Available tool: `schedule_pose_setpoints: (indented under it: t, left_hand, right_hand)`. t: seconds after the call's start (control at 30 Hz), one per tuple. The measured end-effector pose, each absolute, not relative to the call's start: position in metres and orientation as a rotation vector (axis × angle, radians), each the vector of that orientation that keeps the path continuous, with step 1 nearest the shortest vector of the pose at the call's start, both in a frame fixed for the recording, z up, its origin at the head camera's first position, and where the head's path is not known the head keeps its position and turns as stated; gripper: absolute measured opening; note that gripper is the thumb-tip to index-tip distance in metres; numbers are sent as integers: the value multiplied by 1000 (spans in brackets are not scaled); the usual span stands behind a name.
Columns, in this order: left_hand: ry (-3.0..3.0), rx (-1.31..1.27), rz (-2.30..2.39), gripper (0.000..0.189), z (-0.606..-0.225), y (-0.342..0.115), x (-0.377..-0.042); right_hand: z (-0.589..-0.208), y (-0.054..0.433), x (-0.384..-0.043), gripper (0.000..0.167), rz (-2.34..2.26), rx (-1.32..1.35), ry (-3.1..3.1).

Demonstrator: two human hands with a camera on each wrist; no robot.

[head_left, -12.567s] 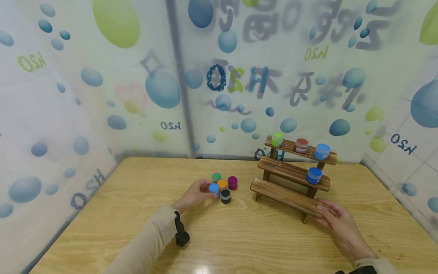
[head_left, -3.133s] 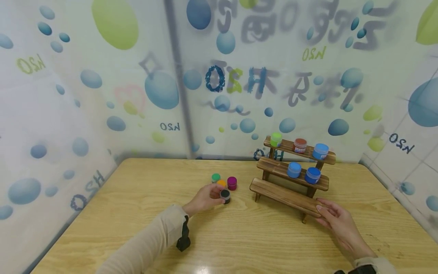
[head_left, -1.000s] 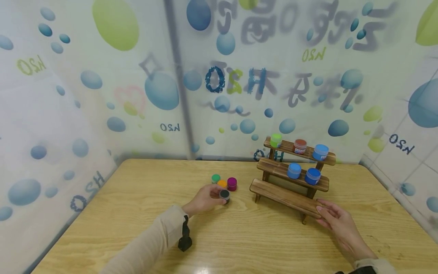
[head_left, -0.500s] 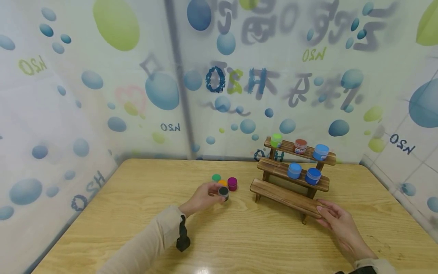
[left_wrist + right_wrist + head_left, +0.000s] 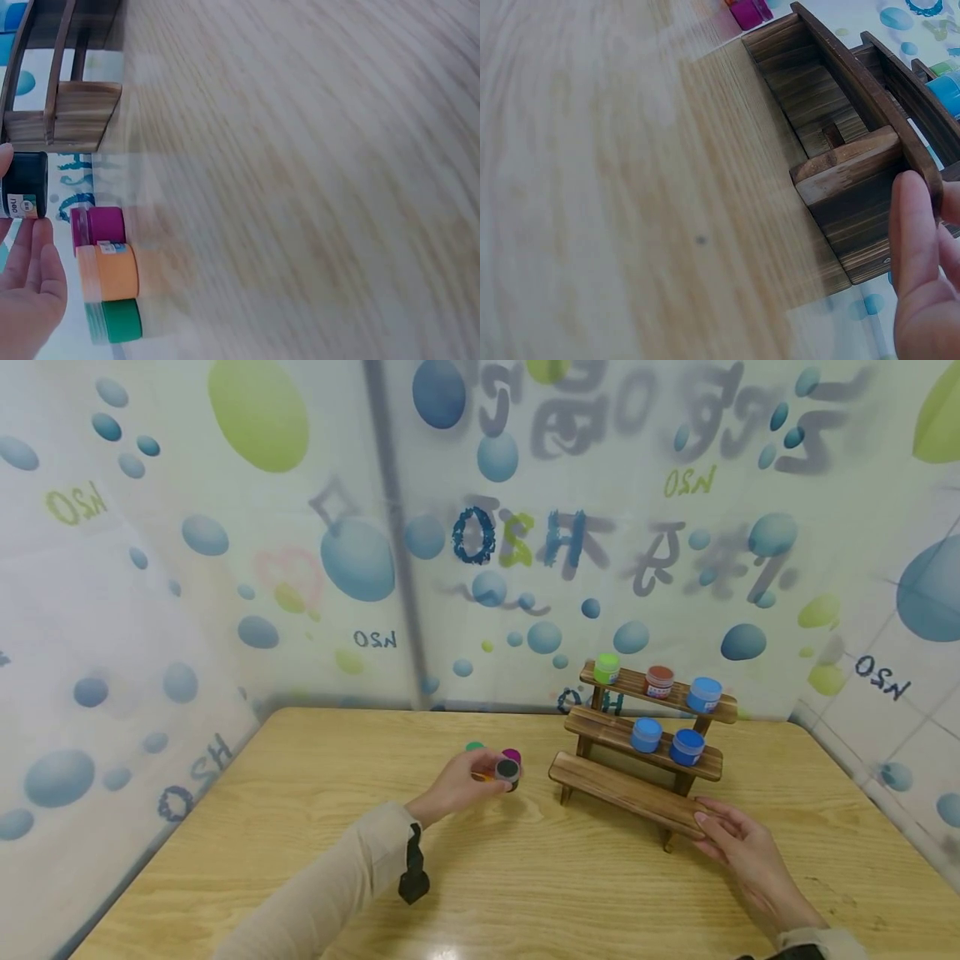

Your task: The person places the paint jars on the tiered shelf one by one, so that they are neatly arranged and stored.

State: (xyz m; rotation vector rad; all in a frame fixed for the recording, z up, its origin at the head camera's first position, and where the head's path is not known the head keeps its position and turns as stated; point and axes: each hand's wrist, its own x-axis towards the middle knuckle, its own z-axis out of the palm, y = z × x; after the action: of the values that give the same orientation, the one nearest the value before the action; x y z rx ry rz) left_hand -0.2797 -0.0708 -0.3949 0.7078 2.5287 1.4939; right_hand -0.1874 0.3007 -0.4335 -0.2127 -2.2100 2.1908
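Note:
My left hand [image 5: 459, 787] pinches a black paint jar [image 5: 507, 772] between thumb and fingers. In the left wrist view the jar is raised off the table. Behind it stand a purple jar [image 5: 103, 225], an orange jar [image 5: 116, 274] and a green jar [image 5: 124, 320], partly hidden by the hand in the head view. My right hand [image 5: 750, 852] grips the right end of the lowest step of a three-tier wooden stand [image 5: 622, 785], thumb on top. Its middle step bears a light blue jar [image 5: 647, 735] and a dark blue jar [image 5: 687, 747] toward the right.
On the stand's top step sit a light green jar [image 5: 607, 669], a reddish-brown jar [image 5: 659, 682] and another blue jar [image 5: 705, 695]. A patterned curtain [image 5: 300, 652] rises behind the wooden table [image 5: 300, 760] and along both sides.
A light blue jar has gone from the table group to the middle step. My left hand has since taken the black jar, lifted it and moved right. My right hand keeps its place.

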Motion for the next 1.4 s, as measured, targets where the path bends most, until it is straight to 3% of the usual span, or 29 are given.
schedule_pose_setpoints:
  t: [1.4]
  left_hand:
    - [2610, 857, 1435, 39, -337, 13, -310]
  right_hand:
    - [-432, 300, -186, 21, 2199, -189, -2199]
